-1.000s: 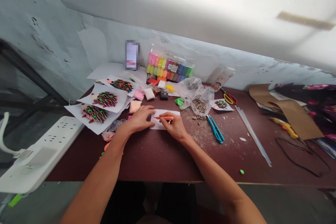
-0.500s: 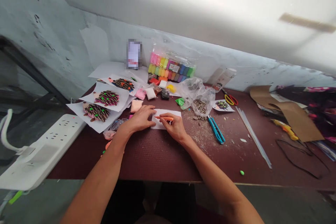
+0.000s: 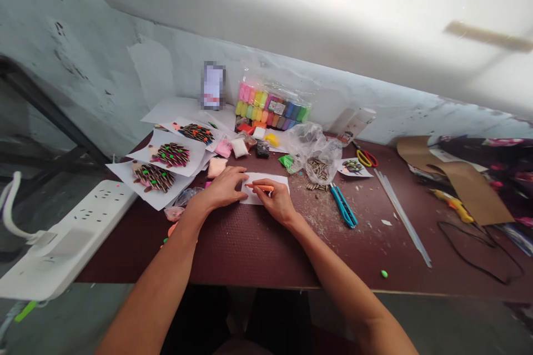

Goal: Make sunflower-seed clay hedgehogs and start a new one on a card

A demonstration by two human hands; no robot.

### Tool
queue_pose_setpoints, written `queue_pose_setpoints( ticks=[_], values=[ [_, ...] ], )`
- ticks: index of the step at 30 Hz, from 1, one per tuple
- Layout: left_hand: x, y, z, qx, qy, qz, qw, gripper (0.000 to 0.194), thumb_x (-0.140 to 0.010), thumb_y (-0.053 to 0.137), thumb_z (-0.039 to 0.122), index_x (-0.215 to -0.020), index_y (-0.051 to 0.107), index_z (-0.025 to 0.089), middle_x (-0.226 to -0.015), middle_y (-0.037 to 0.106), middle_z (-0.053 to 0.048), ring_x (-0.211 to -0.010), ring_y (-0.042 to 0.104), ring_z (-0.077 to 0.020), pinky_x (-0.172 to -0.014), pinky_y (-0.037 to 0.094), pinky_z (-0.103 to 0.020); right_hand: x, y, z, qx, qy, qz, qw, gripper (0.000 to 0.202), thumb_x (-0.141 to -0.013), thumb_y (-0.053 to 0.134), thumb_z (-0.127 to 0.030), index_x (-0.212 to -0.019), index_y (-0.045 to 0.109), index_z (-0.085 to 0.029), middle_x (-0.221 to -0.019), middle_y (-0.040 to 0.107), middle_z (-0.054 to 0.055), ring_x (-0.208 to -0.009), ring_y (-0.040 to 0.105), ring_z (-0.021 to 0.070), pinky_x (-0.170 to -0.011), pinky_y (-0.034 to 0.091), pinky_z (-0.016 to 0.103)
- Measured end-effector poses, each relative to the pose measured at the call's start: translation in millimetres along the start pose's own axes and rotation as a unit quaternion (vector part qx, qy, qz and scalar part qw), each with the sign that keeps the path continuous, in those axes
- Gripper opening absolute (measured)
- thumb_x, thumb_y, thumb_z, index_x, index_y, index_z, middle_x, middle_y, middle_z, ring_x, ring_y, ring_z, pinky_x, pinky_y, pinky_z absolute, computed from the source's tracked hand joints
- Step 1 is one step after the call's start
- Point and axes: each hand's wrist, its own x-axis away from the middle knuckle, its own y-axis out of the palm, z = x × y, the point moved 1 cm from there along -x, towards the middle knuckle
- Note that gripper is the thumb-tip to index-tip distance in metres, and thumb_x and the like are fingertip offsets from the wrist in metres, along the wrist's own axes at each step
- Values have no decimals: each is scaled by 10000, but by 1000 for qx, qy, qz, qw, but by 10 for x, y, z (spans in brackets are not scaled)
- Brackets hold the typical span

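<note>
White paper (image 3: 252,198) lies on the bench (image 3: 245,249), its left edge under the left hand (image 3: 225,186), whose thumb and fingers are spread in a loose grip. The right hand (image 3: 277,199) grasps an orange pen (image 3: 264,187), its tip pointing left over the sheet; contact is unclear. A blue cutter (image 3: 343,206) lies rightward.

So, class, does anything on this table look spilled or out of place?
Yes. Some seeds lie outside the clear bag and crumbs litter the table beside the cutter, so they look spilled. A green blob sits alone near the front edge, apart from the coloured lumps.
</note>
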Motion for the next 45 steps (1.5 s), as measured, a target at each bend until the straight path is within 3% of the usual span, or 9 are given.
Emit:
queue_pose_setpoints(
  ticks=[12, 22, 29, 45],
  values=[
    [2, 21, -40, 2, 5, 8, 1000, 488, -744, 668, 297, -1226, 675, 215, -1484, 542, -107, -1378, 473, -310, -1185, 353, -482, 36, -66, 18, 4, 0, -9, 1000, 173, -902, 619, -284, -939, 762, -194, -864, 783, 51, -678, 691, 159, -633, 488, 248],
    [2, 6, -31, 0, -5, -6, 1000, 538, -749, 670, 299, -1274, 659, 182, -1519, 508, -125, -1407, 447, -321, -1200, 332, -477, 108, -154, -15, -13, 10, -5, 1000, 168, -877, 610, -240, -914, 764, -184, -978, 788, 65, -693, 677, 145, -652, 488, 245],
    [-6, 14, -38, -3, -5, -7, 1000, 550, -739, 671, 331, -1270, 661, 189, -1515, 515, -116, -1398, 456, -323, -1194, 339, -479, 161, -221, -12, 3, 26, 0, 1000, 193, -873, 607, -276, -867, 775, -180, -819, 778, 37, -570, 581, 115, -570, 429, 227],
    [-17, 51, -129, 2, 4, -4, 1000, 553, -725, 671, 382, -1248, 673, 201, -1503, 526, -115, -1395, 454, -334, -1192, 337, -490, 283, -402, 11, 16, 49, 29, 998, 210, -822, 597, -264, -802, 780, -164, -696, 732, 31, -508, 500, 100, -506, 352, 218]
  ],
)
